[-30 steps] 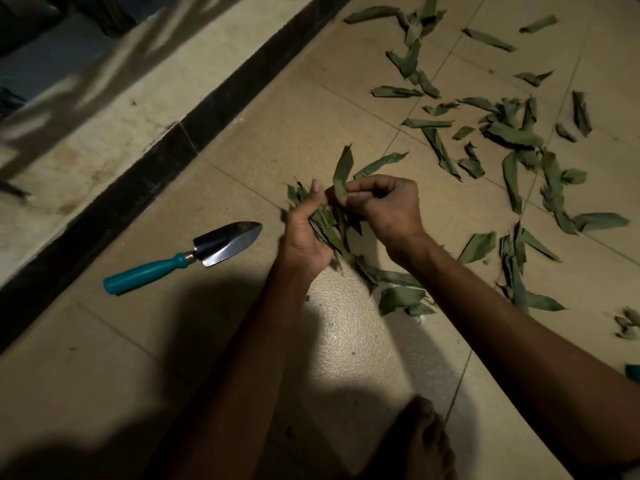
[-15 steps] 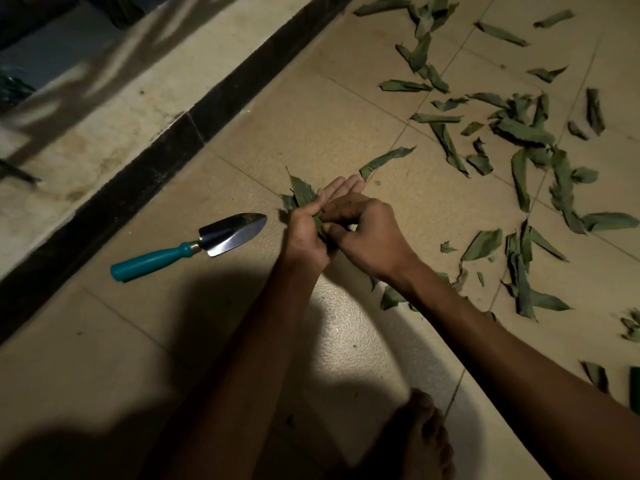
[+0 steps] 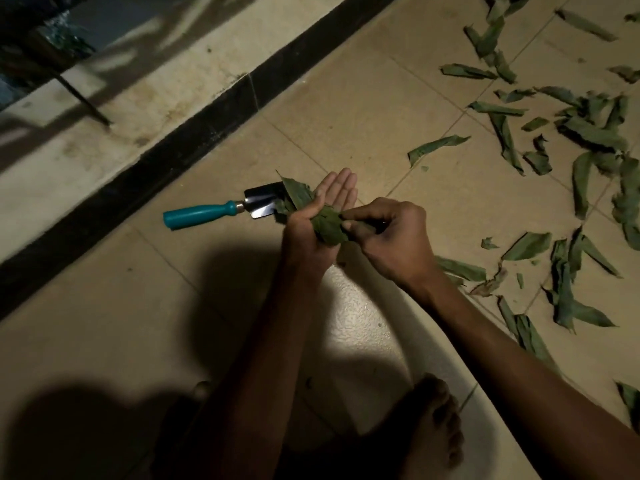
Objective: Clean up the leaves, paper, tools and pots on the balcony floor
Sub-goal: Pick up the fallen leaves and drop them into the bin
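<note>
A: Count? One garden trowel [image 3: 221,211], teal handle, flat on the floor [image 3: 363,109]; its blade tip sits behind the left hand [image 3: 320,220].

B: Left hand's fingers spread flat, thumb pinning a leaf bundle [image 3: 320,221]. Right hand [image 3: 391,237] grip clamped on the bundle.

A: Loose leaves [image 3: 588,140], too many to count, scattered right. Bare tile between trowel and black border strip [image 3: 194,143]. One foot [image 3: 433,420] below.

Scene dim overall, warm yellowish cast. One bright patch falls on the floor tiles [image 3: 363,327] between the forearms; brightness drops off toward all edges. Heavy dark shadows lie at lower left and beneath the arms. Upper left corner near black, streaked with slanted shadows. The trowel [image 3: 221,210] blade shows a small glare. Leaves [image 3: 588,133] at upper right are soft, slightly motion-blurred. Straight lines bow slightly at the frame edges.
</note>
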